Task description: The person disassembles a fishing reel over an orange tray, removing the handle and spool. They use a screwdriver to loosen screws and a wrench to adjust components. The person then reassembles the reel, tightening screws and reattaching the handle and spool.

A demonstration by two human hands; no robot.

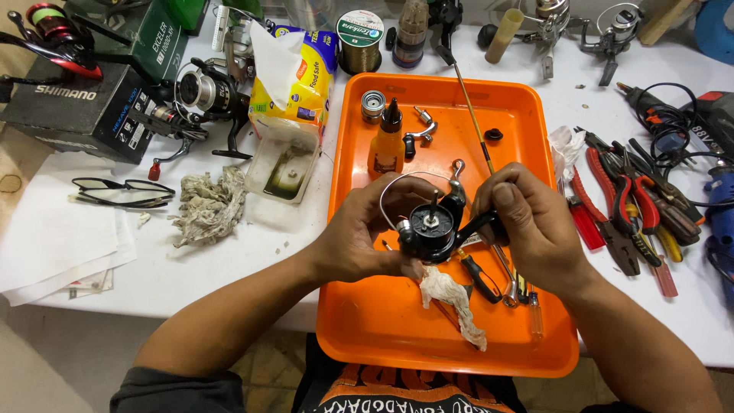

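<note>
Both hands are wrapped around a black spinning reel body (432,228), held just above the orange tray (382,321) near the bench's front edge, probably so loose bits drop into it. The left hand (359,229) has its grip closed around the body, steadying it; the right hand (527,222) pinches shut on the handle side. A crumpled rag (455,298) hangs right below, and an orange oil bottle (388,141) stands further back in the tray.
</note>
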